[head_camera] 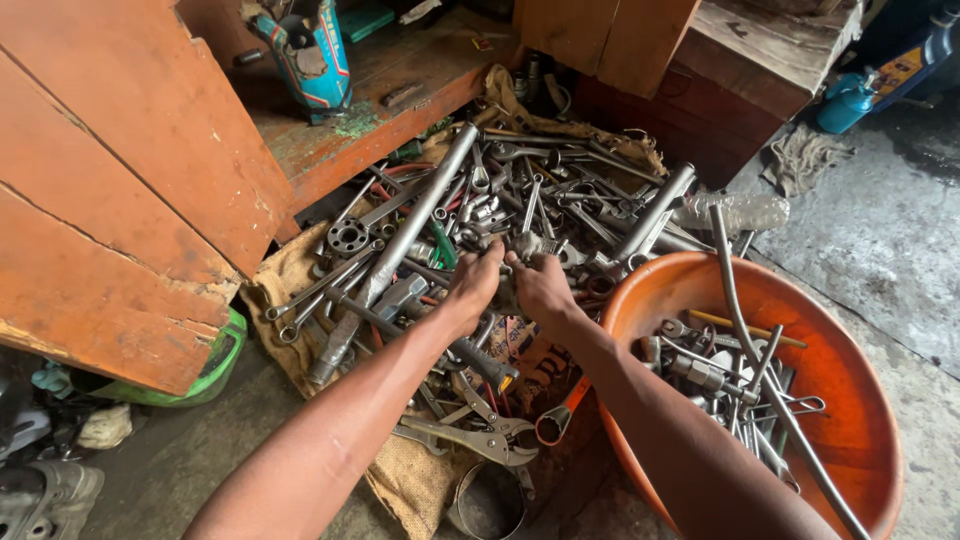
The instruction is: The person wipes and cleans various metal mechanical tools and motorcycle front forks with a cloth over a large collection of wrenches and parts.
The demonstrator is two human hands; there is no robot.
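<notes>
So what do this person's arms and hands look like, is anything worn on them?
Nothing is worn: both forearms are bare, with no sleeves in view, and the left hand and right hand have no gloves. No watch, ring or band shows.

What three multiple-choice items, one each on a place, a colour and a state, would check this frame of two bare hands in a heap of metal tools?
1. Where does the round orange plastic basin sit relative to the heap of grey metal spanners and wrenches?
A. to its right
B. to its left
C. on the wooden bench

2. What colour is the power tool standing on the worn orange wooden bench?
A. yellow
B. teal blue
C. white

3. How are the left hand and right hand placed?
A. both raised above the bench
B. one inside the basin
C. side by side, down among the tools

Answers: 1 A, the basin lies at the right edge of the heap. 2 B, its housing is teal blue. 3 C, both hands reach into the middle of the heap, close together; what the fingers grip is hidden.
</notes>
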